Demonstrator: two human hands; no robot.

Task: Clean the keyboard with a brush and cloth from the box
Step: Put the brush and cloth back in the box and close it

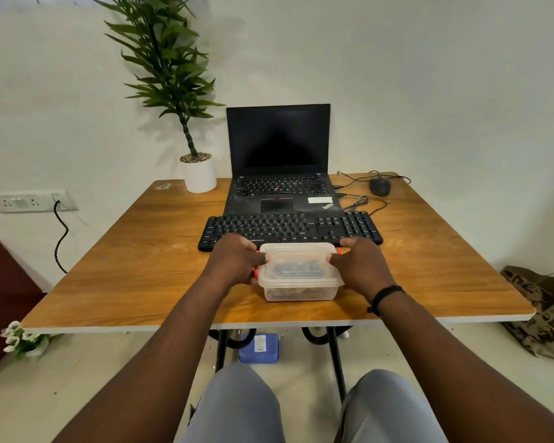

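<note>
A clear plastic box (298, 284) with a lid and orange side clips stands on the wooden table near its front edge. Through the lid I make out a dark item, and something pale lies at the bottom; neither is clear enough to name. My left hand (237, 260) grips the box's left side over the clip. On the box's right side sits my right hand (360, 266), fingers on the lid edge. Just behind the box lies the black keyboard (288, 228), its front edge partly hidden by my hands.
An open black laptop (280, 174) stands behind the keyboard. A white pot with a tall plant (199, 172) is at the back left, a black mouse (380, 186) with loose cables at the back right. The table's front edge (269, 325) is close to my knees.
</note>
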